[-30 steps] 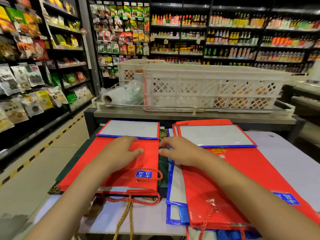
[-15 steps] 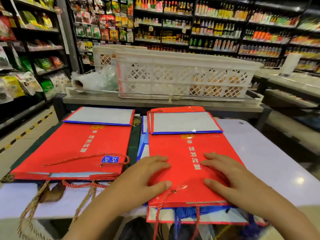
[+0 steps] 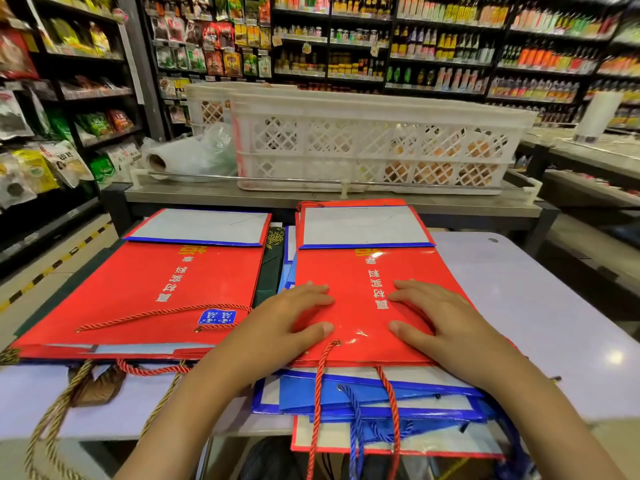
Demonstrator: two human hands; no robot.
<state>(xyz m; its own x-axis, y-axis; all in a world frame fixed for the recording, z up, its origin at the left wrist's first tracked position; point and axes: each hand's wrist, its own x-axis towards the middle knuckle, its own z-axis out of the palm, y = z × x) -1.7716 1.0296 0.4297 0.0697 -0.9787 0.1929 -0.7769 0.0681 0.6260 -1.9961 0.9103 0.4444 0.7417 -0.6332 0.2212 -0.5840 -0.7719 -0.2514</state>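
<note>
Glossy red flat-folded paper gift bag (image 3: 349,268) — tops the stack of blue folded bags (image 3: 374,393) on pale table (image 3: 519,289). Left hand (image 3: 291,320), right hand (image 3: 436,317): fingers spread, pressing flat. Advice — press evenly, square edges to stack

Crate (image 3: 374,147) behind right bag stack (image 3: 334,268)

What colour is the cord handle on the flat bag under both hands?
Red, a twisted cord, matching the red bag; head view.

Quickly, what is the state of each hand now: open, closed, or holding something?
Left hand: open, flat on the right red bag.
Right hand: open, flat on the same bag.
</note>
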